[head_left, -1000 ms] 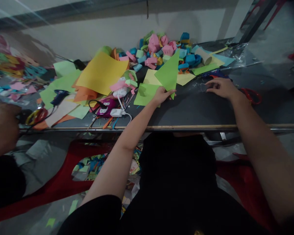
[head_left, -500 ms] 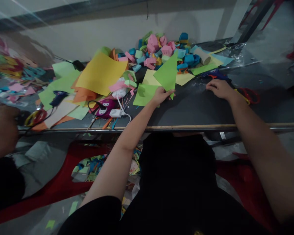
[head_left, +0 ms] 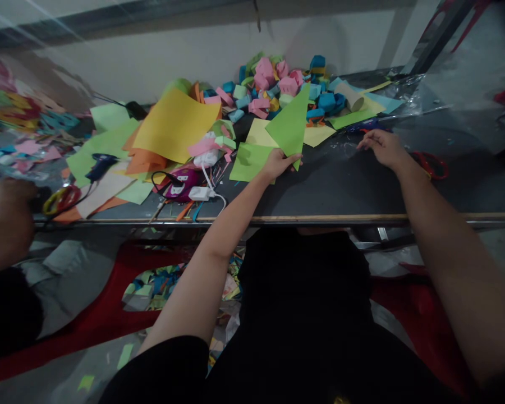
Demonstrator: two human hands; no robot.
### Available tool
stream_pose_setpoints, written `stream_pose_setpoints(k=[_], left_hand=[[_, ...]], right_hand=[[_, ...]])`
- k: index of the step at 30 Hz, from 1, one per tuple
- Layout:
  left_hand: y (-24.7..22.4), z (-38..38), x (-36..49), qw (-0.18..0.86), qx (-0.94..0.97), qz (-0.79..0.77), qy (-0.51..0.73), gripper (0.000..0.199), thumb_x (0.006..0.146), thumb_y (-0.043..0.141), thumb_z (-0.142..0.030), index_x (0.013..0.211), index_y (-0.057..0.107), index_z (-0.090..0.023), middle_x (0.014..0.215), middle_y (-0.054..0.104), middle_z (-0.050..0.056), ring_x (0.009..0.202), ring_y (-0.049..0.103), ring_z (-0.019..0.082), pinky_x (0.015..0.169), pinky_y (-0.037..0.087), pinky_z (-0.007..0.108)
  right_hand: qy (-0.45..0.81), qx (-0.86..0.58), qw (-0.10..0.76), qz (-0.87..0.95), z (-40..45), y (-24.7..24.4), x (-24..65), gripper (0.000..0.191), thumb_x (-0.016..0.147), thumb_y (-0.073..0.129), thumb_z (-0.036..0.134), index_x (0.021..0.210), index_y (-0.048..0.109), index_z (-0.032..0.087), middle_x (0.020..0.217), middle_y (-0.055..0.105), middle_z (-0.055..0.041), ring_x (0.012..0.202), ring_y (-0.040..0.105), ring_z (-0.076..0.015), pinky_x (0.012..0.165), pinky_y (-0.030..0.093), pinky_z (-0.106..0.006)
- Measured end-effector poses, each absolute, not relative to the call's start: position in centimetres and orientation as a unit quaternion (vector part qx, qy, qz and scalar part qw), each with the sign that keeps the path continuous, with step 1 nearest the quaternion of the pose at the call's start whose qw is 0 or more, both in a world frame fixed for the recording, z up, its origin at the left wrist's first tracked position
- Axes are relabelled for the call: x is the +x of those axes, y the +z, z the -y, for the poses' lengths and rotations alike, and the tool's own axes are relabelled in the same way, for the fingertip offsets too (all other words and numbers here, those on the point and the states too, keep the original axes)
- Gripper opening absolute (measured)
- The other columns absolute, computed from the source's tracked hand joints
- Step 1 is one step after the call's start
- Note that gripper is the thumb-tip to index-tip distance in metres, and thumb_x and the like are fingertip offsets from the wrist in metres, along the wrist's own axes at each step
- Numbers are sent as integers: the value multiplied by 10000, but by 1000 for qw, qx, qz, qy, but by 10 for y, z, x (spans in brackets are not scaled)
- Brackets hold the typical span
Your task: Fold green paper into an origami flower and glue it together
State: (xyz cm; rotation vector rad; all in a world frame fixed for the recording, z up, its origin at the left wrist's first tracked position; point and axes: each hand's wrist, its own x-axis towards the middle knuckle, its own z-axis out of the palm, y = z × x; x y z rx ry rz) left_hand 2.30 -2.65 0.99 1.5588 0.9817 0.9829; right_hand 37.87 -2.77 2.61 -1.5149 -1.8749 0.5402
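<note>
My left hand [head_left: 281, 164] pinches a bright green sheet of paper [head_left: 291, 128] between thumb and fingers, its pointed corner standing up. Beneath it, another green sheet [head_left: 249, 161] and a pale yellow sheet [head_left: 258, 132] lie on the table. My right hand [head_left: 381, 147] hovers over the tabletop with thumb and fingertips drawn together; anything between them is too small to make out. Just behind that hand lies a blue glue gun [head_left: 365, 125], partly hidden. Red-handled scissors [head_left: 435, 166] rest beside my right wrist, which covers part of them.
Folded coloured paper pieces [head_left: 264, 76] are heaped along the wall. A cardboard tube [head_left: 353, 99] lies right of them. Left are yellow sheets [head_left: 177, 124], a purple power socket [head_left: 180, 185], a second glue gun [head_left: 101, 165] and a co-worker's hand [head_left: 10, 193]. The table edge [head_left: 320, 219] runs in front.
My right hand has shifted slightly up and to the right, its fingertips still together. My left hand keeps the green sheet in nearly the same place.
</note>
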Motion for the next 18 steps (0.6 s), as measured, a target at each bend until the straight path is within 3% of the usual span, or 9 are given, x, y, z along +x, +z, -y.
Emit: stream_pose_setpoints(k=[5, 9, 13, 18], left_hand=[[6, 23, 22, 505, 651, -394, 407, 297, 899, 797, -381, 840, 762, -92, 808, 796, 94, 586, 665, 95, 618, 570, 231], [5, 22, 22, 506, 651, -393, 408, 239, 911, 784, -320, 861, 776, -86, 823, 800, 102, 608, 674, 100, 626, 575, 230], [5, 22, 22, 505, 648, -404, 403, 186, 935, 744, -244, 843, 784, -88, 839, 805, 100, 604, 668, 92, 625, 567, 227], [7, 23, 22, 505, 642, -419, 396, 172, 943, 731, -220, 845, 785, -88, 831, 805, 88, 556, 637, 75, 607, 547, 222]], right_hand=[[214, -590, 382, 679, 23, 24, 374, 149, 1016, 539, 321, 880, 502, 273, 936, 739, -48, 727, 624, -165, 807, 549, -370], [235, -599, 405, 650, 17, 22, 369, 131, 1023, 528, 279, 896, 501, 270, 868, 703, -23, 622, 592, -140, 672, 525, -334], [183, -609, 384, 669, 15, 26, 369, 91, 990, 566, 223, 909, 554, 263, 838, 692, -22, 656, 620, -150, 755, 562, -359], [99, -631, 286, 714, 19, 42, 370, 56, 959, 584, 230, 960, 639, 242, 881, 749, -68, 819, 699, -217, 887, 571, -397]])
